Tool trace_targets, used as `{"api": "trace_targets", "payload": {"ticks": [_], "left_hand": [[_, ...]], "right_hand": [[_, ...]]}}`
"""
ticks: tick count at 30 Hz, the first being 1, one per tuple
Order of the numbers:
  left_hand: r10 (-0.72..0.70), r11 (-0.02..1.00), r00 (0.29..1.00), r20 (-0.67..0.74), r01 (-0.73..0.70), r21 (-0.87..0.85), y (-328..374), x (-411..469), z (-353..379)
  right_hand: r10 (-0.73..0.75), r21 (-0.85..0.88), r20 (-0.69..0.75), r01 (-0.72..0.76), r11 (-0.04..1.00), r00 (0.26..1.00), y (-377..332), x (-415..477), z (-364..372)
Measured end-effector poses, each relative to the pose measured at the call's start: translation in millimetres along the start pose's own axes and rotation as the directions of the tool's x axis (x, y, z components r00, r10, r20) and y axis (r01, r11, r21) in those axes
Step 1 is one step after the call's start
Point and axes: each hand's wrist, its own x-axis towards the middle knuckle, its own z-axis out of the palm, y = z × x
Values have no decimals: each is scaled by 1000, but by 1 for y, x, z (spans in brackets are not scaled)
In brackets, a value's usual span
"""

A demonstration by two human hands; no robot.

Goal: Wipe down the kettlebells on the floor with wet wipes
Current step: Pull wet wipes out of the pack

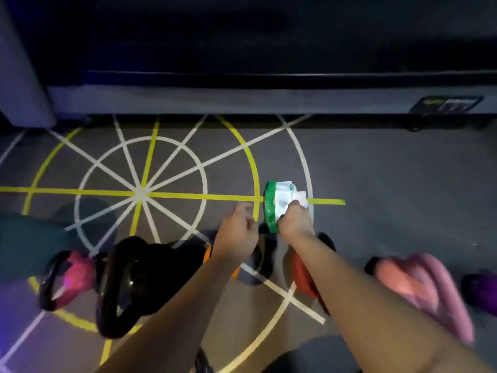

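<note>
A green and white pack of wet wipes (277, 203) lies on the grey floor ahead of me. My right hand (294, 220) rests on the pack, its fingers pinched on a white wipe (301, 197) sticking out of the top. My left hand (238, 232) hovers just left of the pack, fingers curled with nothing in them. A row of kettlebells sits closer to me: a pink one (70, 278), a big black one (139, 278), an orange-red one (302, 273) partly under my right forearm, a pale pink one (419, 286) and a purple one (481, 290).
White and yellow lines (142, 193) form a wheel pattern on the floor. A dark machine base (242, 100) runs along the far side, with a grey post (24, 76) at far left. A dark teal shape (29, 238) lies at the left edge.
</note>
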Motion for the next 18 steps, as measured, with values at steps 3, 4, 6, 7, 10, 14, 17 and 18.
{"api": "trace_targets", "payload": {"ticks": [3, 4, 6, 7, 10, 14, 17, 18], "left_hand": [[18, 997, 996, -83, -25, -72, -34, 35, 33], [3, 998, 995, -96, -10, -70, -41, 47, 39], [-18, 996, 990, -138, 6, -88, -57, 63, 52], [-29, 996, 988, -151, 15, -91, -62, 70, 59], [-17, 1000, 994, -111, 14, -27, -56, 76, 75], [68, 982, 997, -45, -59, 177, -33, 67, 86], [9, 993, 1000, -29, -5, 121, -34, 61, 87], [-3, 992, 1000, -13, 4, 123, -35, 59, 84]], "right_hand": [[-8, -59, -26, 6, 998, 1000, 5, 53, 40], [-23, -96, -25, 21, 995, 999, 7, 70, 47], [-70, -216, -34, 61, 974, 997, 14, 96, 65], [-103, -277, -46, 86, 957, 994, 19, 107, 71], [-154, -338, -86, 116, 934, 984, 26, 117, 75], [-233, -425, -105, 168, 890, 967, 28, 106, 65], [-254, -434, -146, 169, 885, 956, 22, 96, 52], [-279, -451, -151, 185, 873, 948, 19, 91, 44]]}}
